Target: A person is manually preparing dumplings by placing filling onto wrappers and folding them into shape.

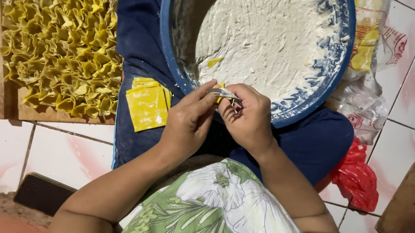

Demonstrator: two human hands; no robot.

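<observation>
At frame centre your left hand (186,122) and right hand (249,118) pinched shut on a small filled wrapper (223,92), over the blue basin's (167,39) lower rim; yellow wrapper stack (147,104) just left.

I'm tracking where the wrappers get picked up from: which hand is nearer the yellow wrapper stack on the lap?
Left. The left hand sits just right of the yellow wrapper stack, nearly touching it. The right hand is farther right, at the blue basin rim.
</observation>
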